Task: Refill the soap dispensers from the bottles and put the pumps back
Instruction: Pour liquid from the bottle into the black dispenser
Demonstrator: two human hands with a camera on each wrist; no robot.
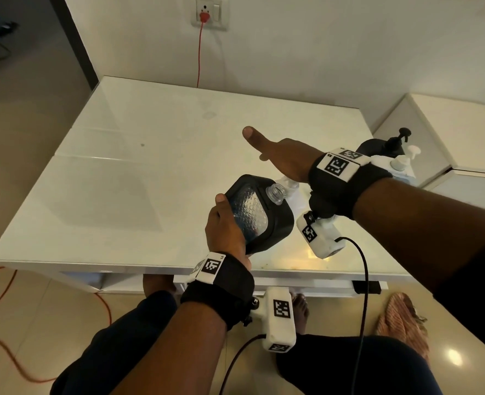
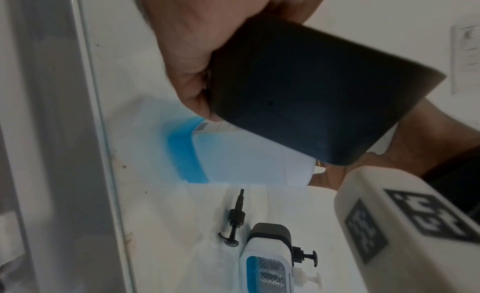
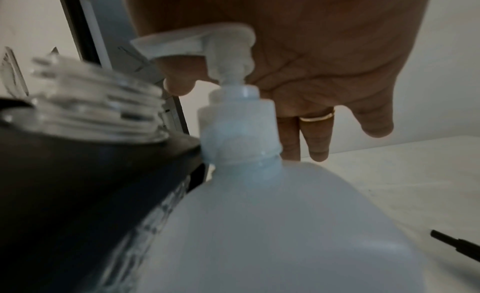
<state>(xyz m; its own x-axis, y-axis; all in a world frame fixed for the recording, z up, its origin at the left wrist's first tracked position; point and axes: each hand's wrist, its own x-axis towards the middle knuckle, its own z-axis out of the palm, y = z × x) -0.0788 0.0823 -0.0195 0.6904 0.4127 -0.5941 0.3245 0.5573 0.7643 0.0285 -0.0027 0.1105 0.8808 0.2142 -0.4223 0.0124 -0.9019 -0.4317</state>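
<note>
Your left hand (image 1: 226, 223) grips the black dispenser (image 1: 259, 213) around its lower body, fingers and thumb curled tight. The dispenser is tilted, and its open threaded neck (image 1: 276, 192) points up and away from you, towards the refill bottle. No pump is fitted in that neck.

Your right hand (image 1: 281, 158) is spread, with the fingers straight and holding nothing. In the right wrist view the palm (image 3: 324, 57) sits directly over the white pump head (image 3: 202, 42) of the bottle (image 3: 272, 225), apparently just touching or about to touch; contact cannot be confirmed.

The relation that governs the next move is this: the bottle stands upright on the table (image 1: 150, 143), just beyond the dispenser, with its spout level with or slightly above the open neck. The dispenser's shoulder appears to touch the bottle's collar. The spout, however, appears to point away from the neck, and blur prevents a firm reading. Judged from that, the neck needs to come under the spout before you press.

The loose black pump (image 2: 235, 217) lies flat on the table beyond the bottle, its long axis roughly parallel to the table's near edge. A second dispenser (image 2: 267, 262), blue-filled with its pump on, stands further off on the same side.

Risk: soap may miss the narrow neck.
</note>
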